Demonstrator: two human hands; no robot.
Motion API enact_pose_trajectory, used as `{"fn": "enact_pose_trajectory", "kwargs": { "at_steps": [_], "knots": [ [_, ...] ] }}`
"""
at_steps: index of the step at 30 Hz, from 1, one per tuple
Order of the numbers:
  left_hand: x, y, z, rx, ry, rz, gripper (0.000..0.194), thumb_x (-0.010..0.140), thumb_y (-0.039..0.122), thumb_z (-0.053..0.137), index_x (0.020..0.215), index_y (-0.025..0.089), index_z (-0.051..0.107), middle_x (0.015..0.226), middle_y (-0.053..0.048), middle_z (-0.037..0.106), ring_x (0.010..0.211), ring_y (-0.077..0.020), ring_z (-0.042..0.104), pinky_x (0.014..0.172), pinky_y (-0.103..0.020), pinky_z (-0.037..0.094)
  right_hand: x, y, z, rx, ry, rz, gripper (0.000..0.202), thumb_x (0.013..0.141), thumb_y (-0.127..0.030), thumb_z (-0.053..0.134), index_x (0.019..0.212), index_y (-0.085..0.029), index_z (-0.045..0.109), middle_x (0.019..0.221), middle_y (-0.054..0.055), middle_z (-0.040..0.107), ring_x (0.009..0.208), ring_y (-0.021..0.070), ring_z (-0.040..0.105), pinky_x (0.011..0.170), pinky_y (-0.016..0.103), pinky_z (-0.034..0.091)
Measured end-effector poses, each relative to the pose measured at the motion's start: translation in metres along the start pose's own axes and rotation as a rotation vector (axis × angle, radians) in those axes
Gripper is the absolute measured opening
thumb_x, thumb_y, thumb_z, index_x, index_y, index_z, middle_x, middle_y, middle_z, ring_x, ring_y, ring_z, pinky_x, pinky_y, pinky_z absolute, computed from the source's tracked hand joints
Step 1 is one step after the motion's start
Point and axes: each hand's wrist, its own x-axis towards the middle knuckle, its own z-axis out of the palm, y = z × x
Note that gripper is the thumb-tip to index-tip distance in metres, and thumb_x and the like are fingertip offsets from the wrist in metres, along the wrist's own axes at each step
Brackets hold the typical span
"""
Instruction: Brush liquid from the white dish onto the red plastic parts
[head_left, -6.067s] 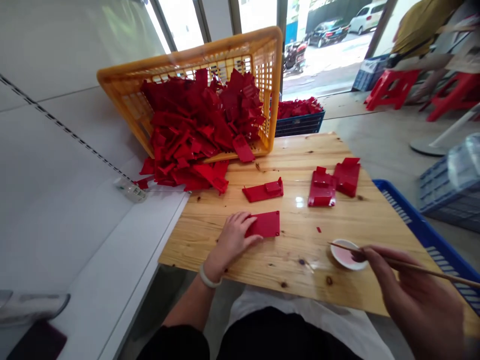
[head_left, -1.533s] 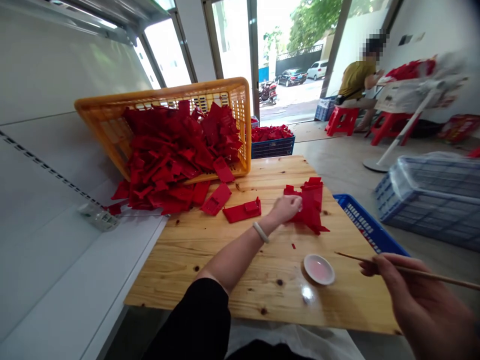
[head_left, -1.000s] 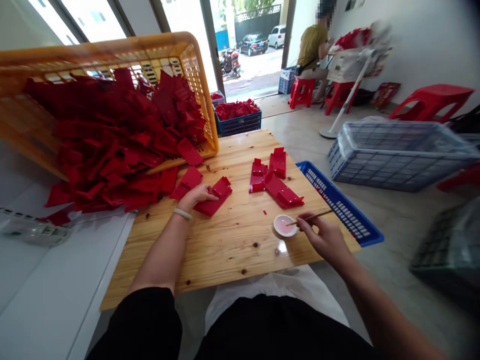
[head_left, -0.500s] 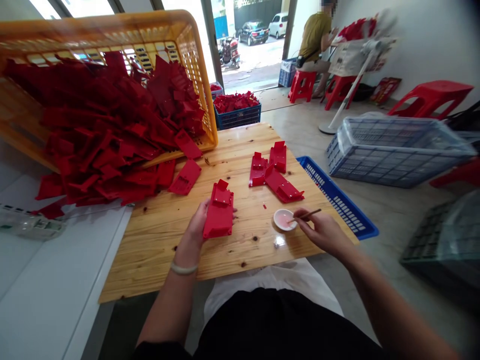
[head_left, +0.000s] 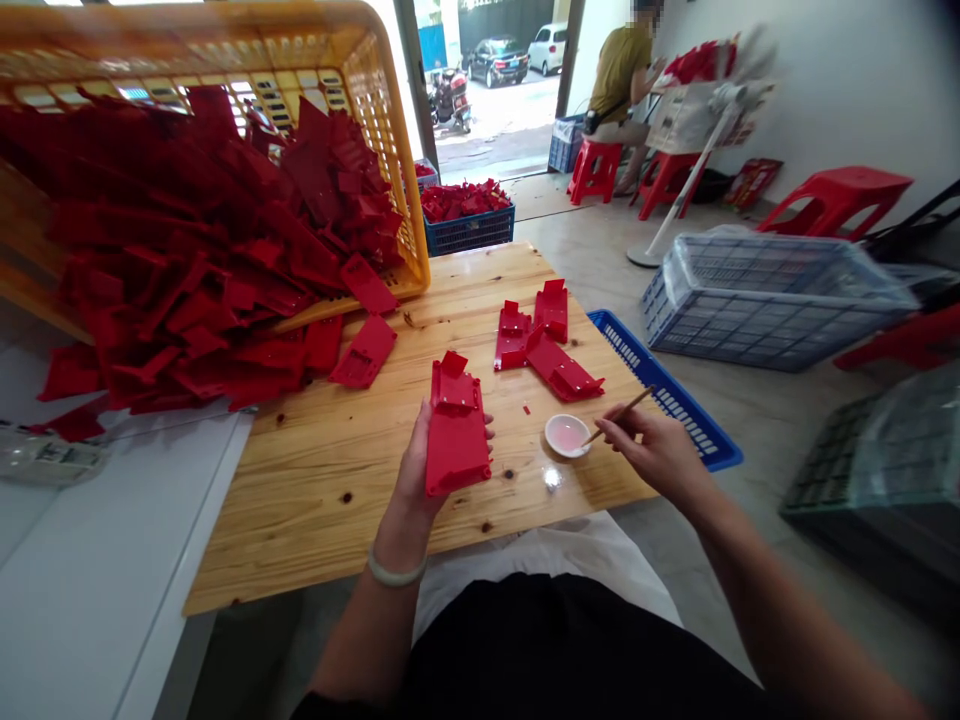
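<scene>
My left hand (head_left: 417, 462) is closed round a flat red plastic part (head_left: 457, 440) with a small raised flap at its far end, held above the wooden table. Between the fingers of my right hand (head_left: 654, 450) is a thin wooden stick (head_left: 634, 400), its tip at the rim of a small white dish (head_left: 551, 434). Pale pink liquid (head_left: 568, 436) lies in the dish. Beyond it three similar red parts (head_left: 562, 366) rest together on the table, two of them touching. A tiny red scrap (head_left: 526, 409) lies left of the dish.
A tipped orange crate (head_left: 415, 190) spills a heap of red parts (head_left: 217, 240) over the left of the wooden table (head_left: 300, 540). Blue baskets (head_left: 727, 455) stand beyond the table's right edge. A person (head_left: 622, 75) sits on a red stool (head_left: 596, 170) in the background.
My left hand has brought the red part nearer and to the right. The stick in my right hand has shifted from inside the dish to its right rim and stands steeper.
</scene>
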Motion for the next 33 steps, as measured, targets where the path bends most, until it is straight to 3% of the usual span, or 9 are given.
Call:
{"fn": "enact_pose_trajectory", "kwargs": {
  "at_steps": [5,10,13,16,22,33],
  "knots": [
    [-0.014,-0.008,0.006,-0.020,-0.070,-0.042,0.069,0.111,0.061,0.038,0.115,0.007,0.080,0.101,-0.018,0.083,0.077,-0.0236,0.078,0.065,-0.030,0.063,-0.004,-0.021,-0.002,0.132,0.057,-0.030,0.048,0.098,-0.069,0.066,0.092,-0.021,0.073,0.076,0.007,0.078,0.067,0.0244,0.077,0.061,0.033,0.060],
    [-0.028,-0.018,0.019,-0.060,-0.152,-0.112,0.078,0.111,0.063,0.031,0.113,0.003,0.080,0.102,-0.021,0.082,0.079,-0.0239,0.078,0.068,-0.029,0.062,-0.017,-0.073,0.003,0.554,0.189,-0.051,0.020,0.103,-0.045,0.074,0.107,-0.025,0.072,0.088,0.003,0.081,0.080,0.0219,0.081,0.077,0.033,0.067],
    [-0.031,-0.023,0.024,-0.104,-0.184,-0.163,0.082,0.110,0.066,0.030,0.112,0.001,0.080,0.105,-0.024,0.081,0.081,-0.0253,0.078,0.072,-0.032,0.062,-0.022,-0.107,0.010,0.679,0.175,-0.096,0.012,0.104,-0.039,0.074,0.104,-0.027,0.073,0.086,0.001,0.081,0.079,0.0201,0.081,0.075,0.030,0.067],
    [-0.034,-0.025,0.027,-0.142,-0.162,-0.184,0.081,0.109,0.067,0.034,0.112,0.001,0.081,0.106,-0.024,0.081,0.082,-0.0261,0.078,0.076,-0.034,0.063,-0.021,-0.124,0.019,0.702,0.174,-0.106,0.011,0.104,-0.038,0.075,0.104,-0.026,0.074,0.087,0.002,0.081,0.079,0.0187,0.081,0.071,0.025,0.066],
    [-0.039,-0.027,0.029,-0.124,-0.084,-0.151,0.075,0.109,0.065,0.038,0.119,0.002,0.078,0.100,-0.023,0.082,0.081,-0.0293,0.079,0.078,-0.038,0.064,-0.020,-0.126,0.033,0.749,0.137,-0.087,0.014,0.104,-0.037,0.075,0.104,-0.023,0.073,0.086,0.002,0.082,0.076,0.0167,0.081,0.072,0.022,0.067],
    [-0.038,-0.030,0.031,-0.078,-0.109,-0.131,0.080,0.108,0.068,0.036,0.118,0.001,0.078,0.095,-0.024,0.081,0.082,-0.0288,0.078,0.078,-0.036,0.062,-0.021,-0.128,0.036,0.719,0.147,-0.078,0.017,0.103,-0.038,0.075,0.101,-0.022,0.073,0.082,0.003,0.081,0.073,0.0190,0.081,0.066,0.024,0.067]
  ]
}}
